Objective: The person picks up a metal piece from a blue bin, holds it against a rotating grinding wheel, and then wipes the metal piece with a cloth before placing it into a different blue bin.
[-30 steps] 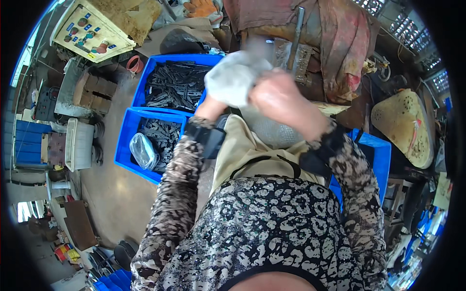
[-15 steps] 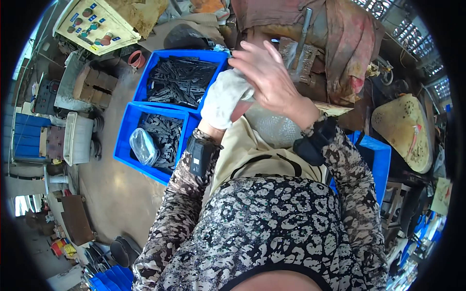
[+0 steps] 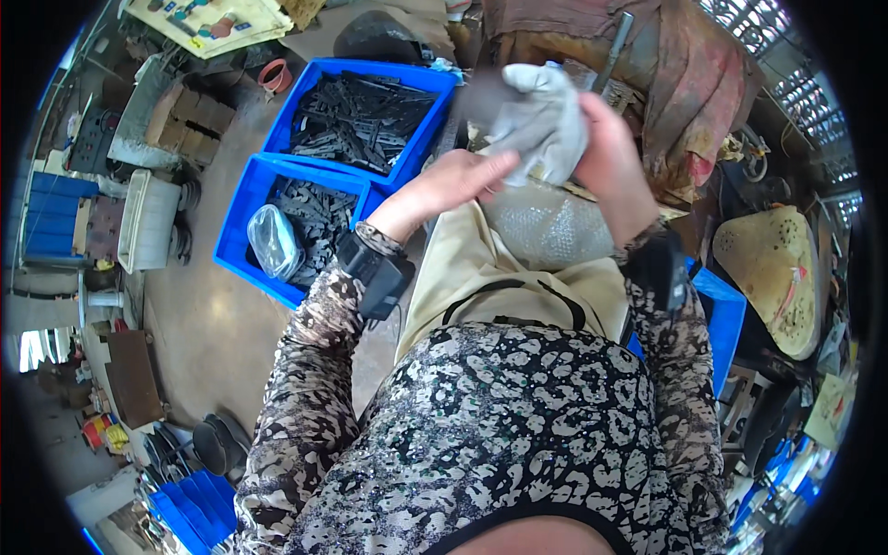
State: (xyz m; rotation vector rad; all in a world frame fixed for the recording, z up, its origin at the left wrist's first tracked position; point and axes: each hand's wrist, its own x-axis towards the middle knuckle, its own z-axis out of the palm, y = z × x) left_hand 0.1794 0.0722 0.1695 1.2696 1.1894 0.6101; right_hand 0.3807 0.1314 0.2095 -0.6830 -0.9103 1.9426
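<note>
Between my hands is a whitish work glove [image 3: 544,125], crumpled and a little blurred, above the front edge of the workbench. My right hand [image 3: 612,153] grips it from the right side; the fingers behind it are partly hidden. From the left, my bare left hand [image 3: 449,188] reaches in with its thumb lying over the glove's lower edge and its fingers curled beneath. Below the glove, a bundle in clear bubble wrap [image 3: 550,225] lies just beyond my lap.
At the left stand two blue bins [image 3: 277,139] of dark flat parts; a clear plastic bag [image 3: 275,242] lies in the nearer one. A metal bar [image 3: 614,54] rises from the bench beside a stained cloth [image 3: 689,102]. Another blue bin [image 3: 721,319] sits by my right arm.
The glove has come off my left hand and is now in my right hand's grip. Both hands have shifted right, and my right fingers, spread before, have closed.
</note>
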